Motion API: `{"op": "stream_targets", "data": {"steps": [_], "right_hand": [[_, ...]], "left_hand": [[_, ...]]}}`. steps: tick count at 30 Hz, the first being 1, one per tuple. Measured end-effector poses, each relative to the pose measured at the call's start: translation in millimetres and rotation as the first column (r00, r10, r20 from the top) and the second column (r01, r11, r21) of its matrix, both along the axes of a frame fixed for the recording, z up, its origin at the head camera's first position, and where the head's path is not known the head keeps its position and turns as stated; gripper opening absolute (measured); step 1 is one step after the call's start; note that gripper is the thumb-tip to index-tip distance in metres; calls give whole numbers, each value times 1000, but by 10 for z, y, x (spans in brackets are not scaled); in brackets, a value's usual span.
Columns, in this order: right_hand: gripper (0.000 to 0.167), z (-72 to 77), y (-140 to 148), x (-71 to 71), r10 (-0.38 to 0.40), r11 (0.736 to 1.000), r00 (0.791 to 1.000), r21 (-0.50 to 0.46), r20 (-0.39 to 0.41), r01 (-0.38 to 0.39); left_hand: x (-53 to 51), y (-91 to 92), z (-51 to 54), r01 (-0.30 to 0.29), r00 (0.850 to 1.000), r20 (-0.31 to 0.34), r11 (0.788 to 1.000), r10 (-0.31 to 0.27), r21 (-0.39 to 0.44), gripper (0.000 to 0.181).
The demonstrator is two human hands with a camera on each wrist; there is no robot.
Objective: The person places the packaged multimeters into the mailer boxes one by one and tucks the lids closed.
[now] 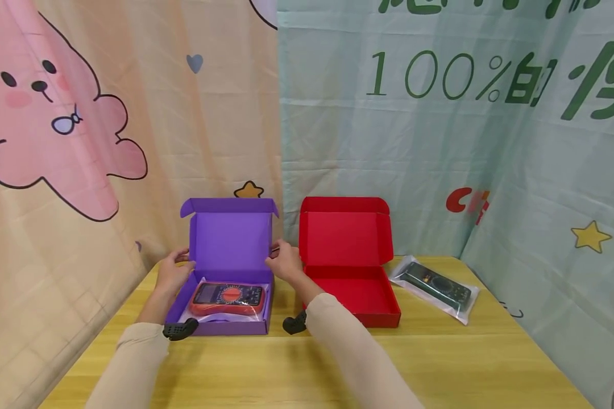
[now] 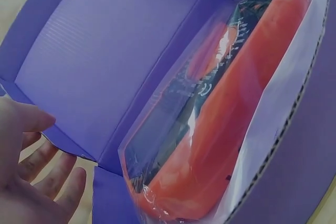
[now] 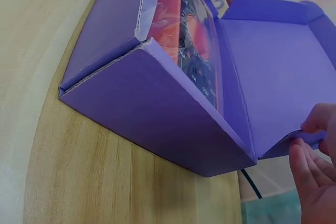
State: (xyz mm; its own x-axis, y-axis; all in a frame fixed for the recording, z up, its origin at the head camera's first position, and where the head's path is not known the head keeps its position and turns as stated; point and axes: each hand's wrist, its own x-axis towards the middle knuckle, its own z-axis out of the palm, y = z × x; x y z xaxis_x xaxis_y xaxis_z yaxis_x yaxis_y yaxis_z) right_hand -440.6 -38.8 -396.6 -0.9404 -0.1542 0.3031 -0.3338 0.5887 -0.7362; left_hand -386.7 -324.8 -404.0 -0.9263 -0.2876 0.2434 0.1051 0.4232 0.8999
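Note:
An open purple cardboard box stands at the left of the table with its lid raised. Inside lies a red-and-black multimeter in a clear plastic bag, dial facing up. My left hand is at the lid's left side; in the left wrist view its thumb lies over the side flap's edge, other fingers behind it. On the opposite side my right hand pinches the lid's right side flap between thumb and fingers, plainly seen in the right wrist view.
Right of the purple box stands an open red box, lid up, its inside bare. Farther right, a dark multimeter lies in a clear bag on the wooden table. Printed curtains hang behind and on both sides.

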Motion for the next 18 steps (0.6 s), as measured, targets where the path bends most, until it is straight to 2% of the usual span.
{"op": "stream_targets", "data": {"steps": [8,18], "right_hand": [[50,17,19,58,32,999,999,19,-21,-31],[41,-84,71,157,61,998,993,15,-98,-60]], "left_hand": [[21,-31,18,19,1000,-15,998,-20,-66,52],[121,-54,-37,39,999,19,999,-39,-20,52]]}}
